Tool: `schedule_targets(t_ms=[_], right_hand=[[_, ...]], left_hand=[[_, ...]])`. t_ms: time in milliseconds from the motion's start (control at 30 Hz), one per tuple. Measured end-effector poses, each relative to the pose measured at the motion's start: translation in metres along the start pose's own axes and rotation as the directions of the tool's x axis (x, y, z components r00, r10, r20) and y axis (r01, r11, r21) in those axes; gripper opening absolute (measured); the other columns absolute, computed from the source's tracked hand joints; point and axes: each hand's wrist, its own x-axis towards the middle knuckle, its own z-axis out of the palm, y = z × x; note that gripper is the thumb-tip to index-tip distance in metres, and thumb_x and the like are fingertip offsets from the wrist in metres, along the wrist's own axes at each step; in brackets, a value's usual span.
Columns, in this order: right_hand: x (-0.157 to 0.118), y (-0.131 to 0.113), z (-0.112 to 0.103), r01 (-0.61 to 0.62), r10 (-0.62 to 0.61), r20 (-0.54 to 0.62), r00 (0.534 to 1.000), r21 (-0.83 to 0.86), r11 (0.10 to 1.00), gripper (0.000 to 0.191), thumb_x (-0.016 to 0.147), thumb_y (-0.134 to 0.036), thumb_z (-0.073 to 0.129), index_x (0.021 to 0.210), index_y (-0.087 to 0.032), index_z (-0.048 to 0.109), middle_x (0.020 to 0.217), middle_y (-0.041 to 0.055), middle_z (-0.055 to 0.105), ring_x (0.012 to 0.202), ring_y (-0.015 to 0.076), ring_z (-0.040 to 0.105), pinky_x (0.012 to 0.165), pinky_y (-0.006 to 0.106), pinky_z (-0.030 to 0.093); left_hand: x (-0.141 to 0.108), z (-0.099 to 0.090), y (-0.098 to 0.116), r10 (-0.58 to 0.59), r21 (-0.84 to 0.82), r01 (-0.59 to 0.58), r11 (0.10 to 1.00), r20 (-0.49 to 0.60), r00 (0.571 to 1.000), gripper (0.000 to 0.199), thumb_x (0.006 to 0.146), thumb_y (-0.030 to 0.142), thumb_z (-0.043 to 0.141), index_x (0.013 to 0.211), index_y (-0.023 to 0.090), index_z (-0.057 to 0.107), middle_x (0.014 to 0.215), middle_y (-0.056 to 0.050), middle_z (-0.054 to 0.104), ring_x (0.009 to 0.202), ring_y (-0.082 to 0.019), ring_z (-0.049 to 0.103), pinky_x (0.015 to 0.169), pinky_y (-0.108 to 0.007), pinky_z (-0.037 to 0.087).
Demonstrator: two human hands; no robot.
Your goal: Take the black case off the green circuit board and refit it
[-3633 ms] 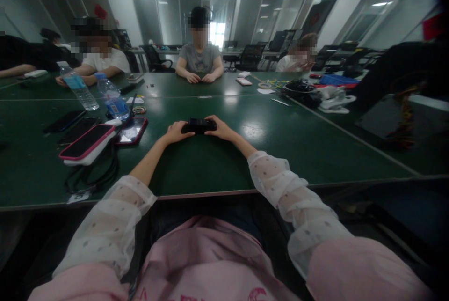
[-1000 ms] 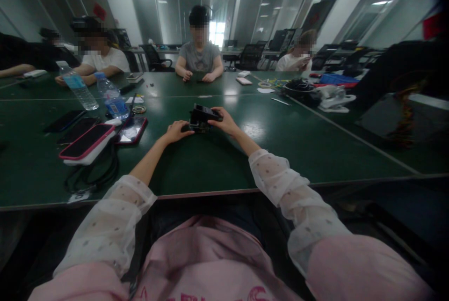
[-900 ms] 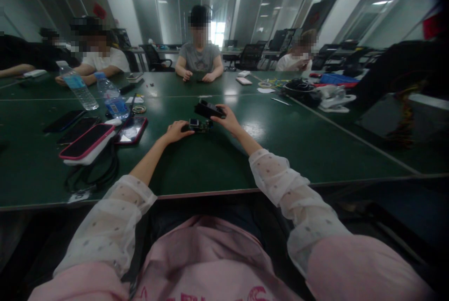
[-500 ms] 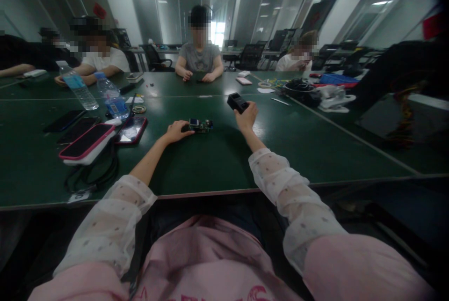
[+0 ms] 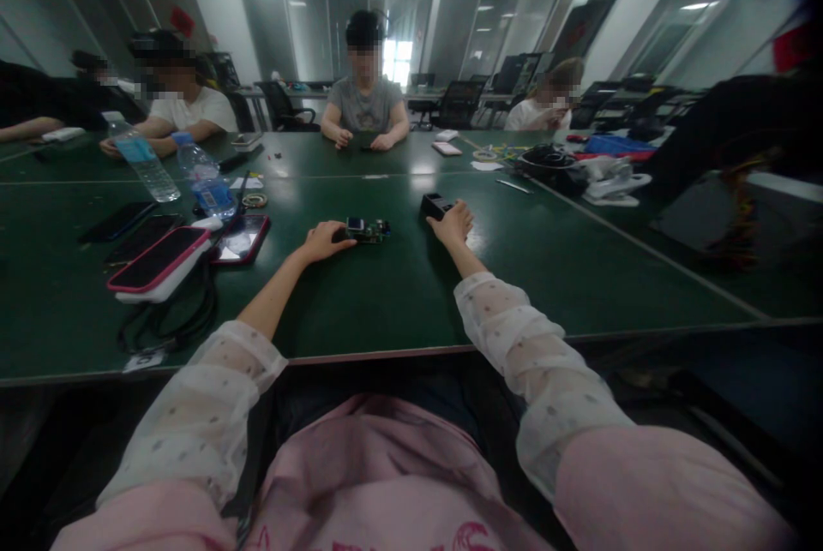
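At the middle of the green table [image 5: 360, 302] lies a small circuit board [image 5: 373, 233] with a little screen on its left part. My left hand [image 5: 325, 240] grips the left end of this board between thumb and fingers. To the right, my right hand [image 5: 453, 224] is closed round a black box-shaped device [image 5: 437, 205]. The device is down at the tabletop; whether it touches the surface is hard to tell. My fingers cover its right end.
Left of my arm lie several phones, one a pink-edged phone [image 5: 159, 258], beside a black strap [image 5: 177, 311]. Behind them are a tilted bottle [image 5: 142, 157] and a second bottle [image 5: 204, 178]. A pen [image 5: 513, 187] and cables [image 5: 492, 152] lie at right. People sit opposite.
My right hand has lowered the black device toward the tabletop, and it now sits flatter. My left hand and the circuit board have stayed in place.
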Motion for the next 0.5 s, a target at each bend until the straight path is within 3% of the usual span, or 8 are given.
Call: schedule_targets(t_ms=[300,500], right_hand=[[0.0005,0.0001,0.0022,0.04,-0.037,-0.056,0.998,0.041,0.998,0.076,0.077,-0.034,0.07,0.137,-0.011,0.031,0.137,0.0247,0.04,0.13,0.0383,0.036,0.105,0.055,0.031],[-0.0011,-0.0029,-0.0022,0.071,-0.062,-0.152,0.986,0.053,0.996,0.08,0.086,-0.041,0.059,0.146,-0.01,0.018,0.133,0.0252,0.04,0.128,0.0382,0.036,0.103,0.055,0.033]], left_hand=[[-0.0011,-0.0007,0.0006,0.002,0.002,-0.002,1.0,-0.002,1.0,0.061,0.083,0.069,0.05,0.126,0.026,0.056,0.136,-0.008,0.056,0.127,-0.031,0.047,0.103,-0.049,0.038],[-0.0018,-0.0009,0.0014,-0.007,-0.009,0.007,1.0,0.007,1.0,0.06,0.083,0.068,0.05,0.126,0.027,0.055,0.137,-0.008,0.055,0.129,-0.031,0.045,0.104,-0.05,0.036]])
